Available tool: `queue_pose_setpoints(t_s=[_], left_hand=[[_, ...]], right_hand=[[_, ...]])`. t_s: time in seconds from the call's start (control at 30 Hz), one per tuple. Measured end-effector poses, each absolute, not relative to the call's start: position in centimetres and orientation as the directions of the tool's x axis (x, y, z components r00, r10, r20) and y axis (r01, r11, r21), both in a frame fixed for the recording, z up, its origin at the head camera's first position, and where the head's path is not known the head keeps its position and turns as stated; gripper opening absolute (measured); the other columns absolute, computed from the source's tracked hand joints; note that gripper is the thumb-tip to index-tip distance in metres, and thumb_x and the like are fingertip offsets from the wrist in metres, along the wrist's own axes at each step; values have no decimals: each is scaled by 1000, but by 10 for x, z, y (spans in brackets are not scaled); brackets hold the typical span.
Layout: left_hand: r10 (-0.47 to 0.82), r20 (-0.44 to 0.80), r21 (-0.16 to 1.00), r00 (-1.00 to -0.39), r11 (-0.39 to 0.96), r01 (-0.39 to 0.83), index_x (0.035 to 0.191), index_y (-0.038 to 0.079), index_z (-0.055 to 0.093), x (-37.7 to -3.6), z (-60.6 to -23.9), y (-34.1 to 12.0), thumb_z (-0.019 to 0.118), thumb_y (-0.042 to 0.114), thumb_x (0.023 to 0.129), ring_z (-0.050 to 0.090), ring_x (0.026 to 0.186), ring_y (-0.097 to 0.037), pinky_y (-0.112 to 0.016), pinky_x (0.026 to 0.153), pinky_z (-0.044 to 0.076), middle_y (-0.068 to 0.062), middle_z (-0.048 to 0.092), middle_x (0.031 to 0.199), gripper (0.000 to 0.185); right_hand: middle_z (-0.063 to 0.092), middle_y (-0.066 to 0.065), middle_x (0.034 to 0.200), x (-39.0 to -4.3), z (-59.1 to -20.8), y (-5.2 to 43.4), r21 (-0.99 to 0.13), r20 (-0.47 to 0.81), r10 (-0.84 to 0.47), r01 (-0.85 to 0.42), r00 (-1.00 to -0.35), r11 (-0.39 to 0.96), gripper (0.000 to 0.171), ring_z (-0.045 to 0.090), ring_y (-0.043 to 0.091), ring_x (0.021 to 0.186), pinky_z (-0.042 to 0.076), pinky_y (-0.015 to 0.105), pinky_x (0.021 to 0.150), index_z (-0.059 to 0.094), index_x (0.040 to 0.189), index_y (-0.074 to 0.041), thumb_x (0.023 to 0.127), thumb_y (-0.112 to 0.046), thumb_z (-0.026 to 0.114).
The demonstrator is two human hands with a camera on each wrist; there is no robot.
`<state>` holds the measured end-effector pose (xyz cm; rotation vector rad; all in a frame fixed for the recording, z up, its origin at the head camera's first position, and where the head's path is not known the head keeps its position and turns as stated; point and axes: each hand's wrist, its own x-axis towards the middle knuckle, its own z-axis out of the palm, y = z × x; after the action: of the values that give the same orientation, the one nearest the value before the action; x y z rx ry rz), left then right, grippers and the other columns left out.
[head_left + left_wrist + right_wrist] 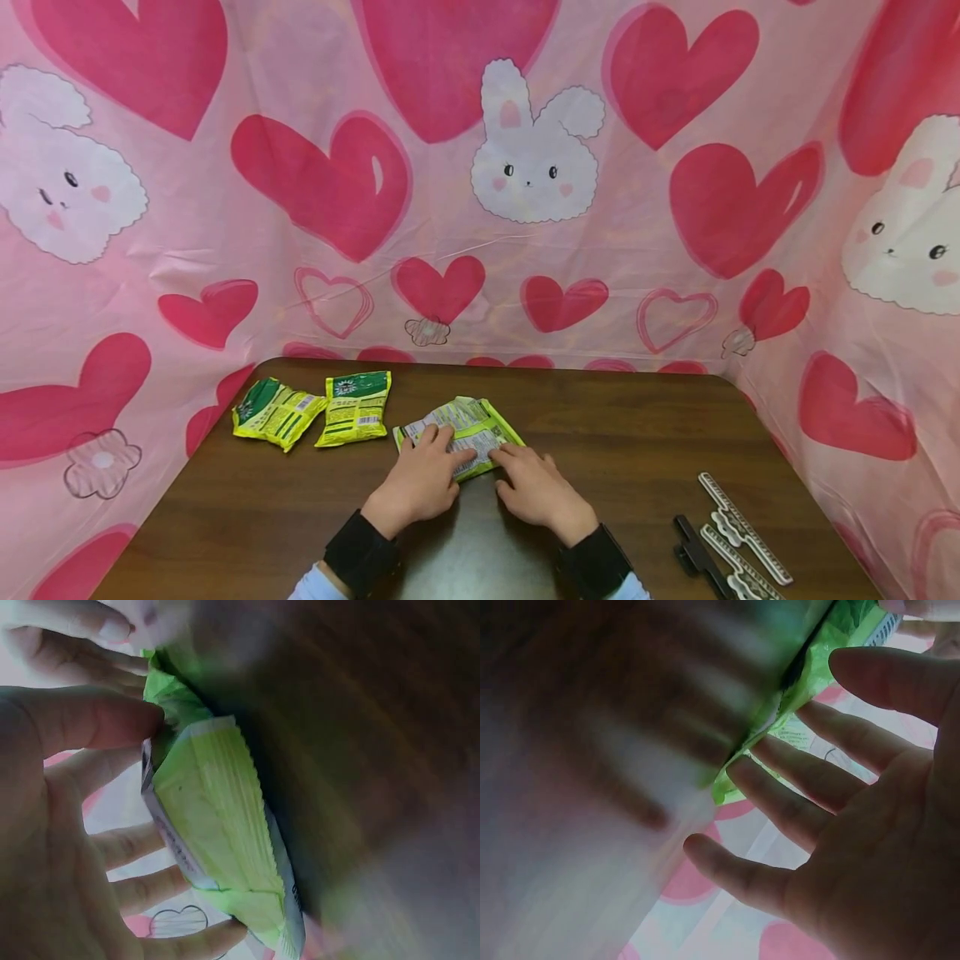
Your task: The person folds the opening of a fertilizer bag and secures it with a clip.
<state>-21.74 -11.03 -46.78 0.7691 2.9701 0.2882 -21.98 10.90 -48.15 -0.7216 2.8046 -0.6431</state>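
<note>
A light-green snack packet (467, 415) with printed panels lies on the table in front of me, set at a slant. My left hand (423, 479) rests its outstretched fingers on the packet's left side, its thumb near the lower edge. On the other side, my right hand (542, 490) touches the packet's right edge with extended fingertips. In the left wrist view the crimped end of the packet (225, 802) faces the camera, below spread fingers. The right wrist view shows the packet's green edge (821, 671) by the fingertips, the fingers spread apart.
Two yellow-and-green packets, one tilted (279, 413) and one more upright (356, 410), lie at the back left of the brown table (615, 425). At the front right are two white ruler-edged clips (750, 533) and a black clip (699, 552). A pink heart-printed cloth (450, 208) surrounds the table.
</note>
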Motion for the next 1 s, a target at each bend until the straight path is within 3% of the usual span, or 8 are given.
queue_pose_setpoints(t_s=[0.3, 0.47, 1.0], left_hand=[[516, 26, 156, -856, 844, 513, 132, 22, 72, -215, -470, -109, 81, 21, 89, 46, 128, -39, -72, 95, 43, -15, 54, 135, 44], [538, 16, 169, -843, 829, 532, 130, 22, 72, -214, -466, -108, 82, 17, 86, 47, 127, -38, -74, 96, 43, -12, 54, 133, 45], [590, -10, 191, -808, 794, 577, 123, 22, 73, -214, -462, -109, 84, 5, 83, 47, 133, -36, -76, 103, 37, -8, 57, 133, 45]], right_hand=[[63, 16, 139, -222, -477, 113, -491, -32, -527, -446, -849, 749, 39, 57, 38, 130, 43, 64, 105, 65, 139, -3, 102, -14, 67], [61, 18, 141, -224, -475, 116, -551, 0, -559, -466, -829, 692, 37, 55, 36, 132, 44, 56, 108, 66, 138, -1, 101, -7, 63], [60, 22, 143, -224, -470, 120, -507, 5, -558, -484, -830, 714, 39, 52, 37, 135, 42, 55, 110, 70, 131, 2, 94, 10, 58]])
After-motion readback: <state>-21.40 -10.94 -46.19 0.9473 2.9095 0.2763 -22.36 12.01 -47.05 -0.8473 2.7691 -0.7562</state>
